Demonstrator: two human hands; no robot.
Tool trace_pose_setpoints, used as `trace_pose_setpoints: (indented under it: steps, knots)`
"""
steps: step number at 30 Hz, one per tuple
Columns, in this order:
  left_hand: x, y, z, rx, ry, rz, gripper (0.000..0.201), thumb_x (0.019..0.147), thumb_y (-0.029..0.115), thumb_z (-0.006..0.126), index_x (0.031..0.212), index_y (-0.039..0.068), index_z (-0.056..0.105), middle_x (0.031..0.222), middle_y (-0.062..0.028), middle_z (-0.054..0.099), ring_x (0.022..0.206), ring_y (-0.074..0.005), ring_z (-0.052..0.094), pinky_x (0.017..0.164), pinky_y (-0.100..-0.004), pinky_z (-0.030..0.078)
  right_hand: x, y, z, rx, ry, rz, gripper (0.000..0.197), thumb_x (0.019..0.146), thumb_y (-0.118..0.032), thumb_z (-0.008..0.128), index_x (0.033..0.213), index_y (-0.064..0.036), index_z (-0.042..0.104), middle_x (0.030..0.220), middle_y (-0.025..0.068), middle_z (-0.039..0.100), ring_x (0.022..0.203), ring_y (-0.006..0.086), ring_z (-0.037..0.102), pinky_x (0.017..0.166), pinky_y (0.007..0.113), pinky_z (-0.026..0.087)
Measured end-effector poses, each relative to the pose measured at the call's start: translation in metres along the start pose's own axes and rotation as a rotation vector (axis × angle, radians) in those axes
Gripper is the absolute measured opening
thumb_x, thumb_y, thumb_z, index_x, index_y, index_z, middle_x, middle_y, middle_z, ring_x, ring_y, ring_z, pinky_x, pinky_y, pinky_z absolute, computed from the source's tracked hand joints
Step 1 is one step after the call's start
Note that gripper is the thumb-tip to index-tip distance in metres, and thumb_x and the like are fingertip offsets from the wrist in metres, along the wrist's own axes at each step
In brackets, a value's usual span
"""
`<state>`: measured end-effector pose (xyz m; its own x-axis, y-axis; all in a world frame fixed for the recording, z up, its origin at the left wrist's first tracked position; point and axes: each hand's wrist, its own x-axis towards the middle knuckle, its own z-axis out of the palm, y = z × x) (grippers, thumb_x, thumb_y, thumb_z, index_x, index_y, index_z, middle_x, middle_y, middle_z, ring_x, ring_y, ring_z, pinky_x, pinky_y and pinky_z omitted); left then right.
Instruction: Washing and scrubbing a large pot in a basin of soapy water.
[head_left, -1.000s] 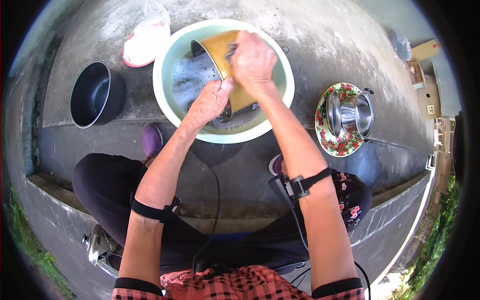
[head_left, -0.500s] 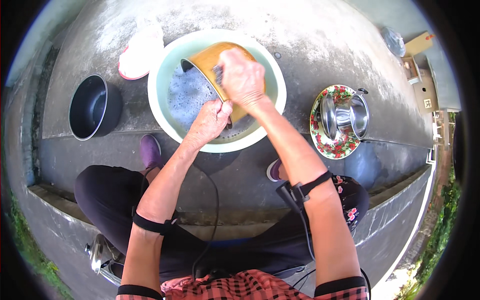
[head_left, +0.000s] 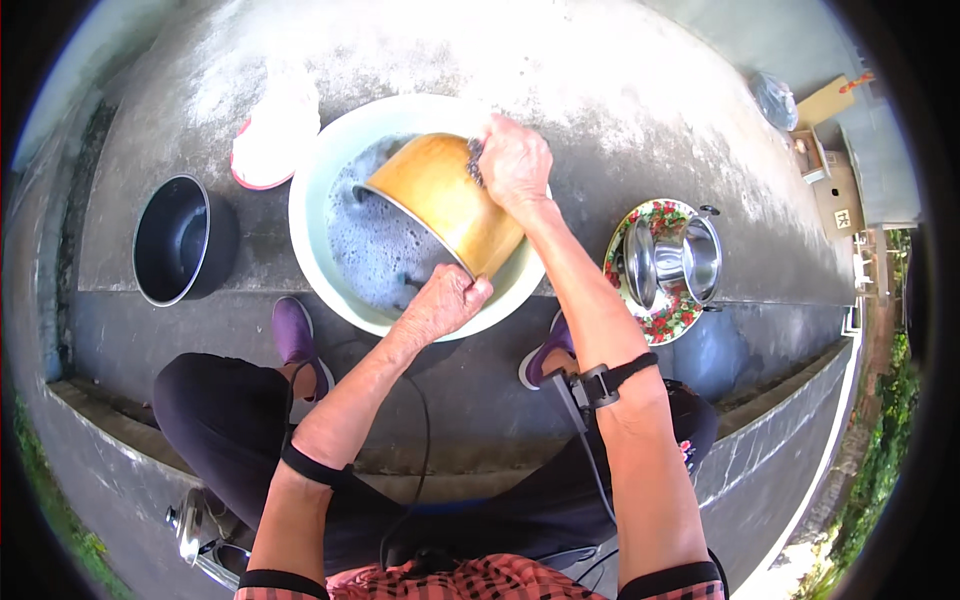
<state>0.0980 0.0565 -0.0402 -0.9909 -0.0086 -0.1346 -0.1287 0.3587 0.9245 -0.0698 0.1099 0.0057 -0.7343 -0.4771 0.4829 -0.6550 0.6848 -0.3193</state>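
Brass-coloured pot [head_left: 445,200]: tilted in pale green basin [head_left: 310,200] of sudsy water | left hand [head_left: 440,300]: grip clamped on pot rim | right hand [head_left: 515,160]: grip closed on scrubber [head_left: 474,160] against pot | tan box [head_left: 825,100]: upper right, on concrete floor [head_left: 620,80]

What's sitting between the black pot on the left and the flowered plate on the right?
In the head view, the pale green basin of soapy water lies between them, with the golden pot tilted in it.
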Motion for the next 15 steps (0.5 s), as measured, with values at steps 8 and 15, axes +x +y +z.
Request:
trace_pose_setpoints:
  steps: [8, 15]
  knots:
    - [0.005, 0.005, -0.002, -0.143, 0.032, -0.163, 0.026, 0.075, 0.017, 0.045, 0.071, -0.007, 0.053, 0.056, -0.0236, 0.049, 0.051, -0.0329, 0.053, 0.057, -0.0435, 0.043, -0.005, -0.051, -0.002, 0.171, -0.177, -0.254, 0.009, 0.075, -0.009, 0.049, 0.070, -0.0115, 0.056, 0.068, 0.0115, 0.059, 0.057, 0.0303, 0.058, 0.052, 0.043, 0.046]
    - [0.006, -0.013, 0.012, -0.134, 0.322, 0.205, 0.023, 0.078, 0.019, 0.048, 0.088, 0.000, 0.057, 0.082, -0.0230, 0.061, 0.075, -0.0371, 0.058, 0.073, -0.0400, 0.047, -0.024, -0.101, 0.008, 0.171, -0.172, -0.349, 0.011, 0.074, -0.010, 0.051, 0.063, -0.0106, 0.055, 0.064, 0.0108, 0.058, 0.057, 0.0276, 0.059, 0.053, 0.039, 0.047]
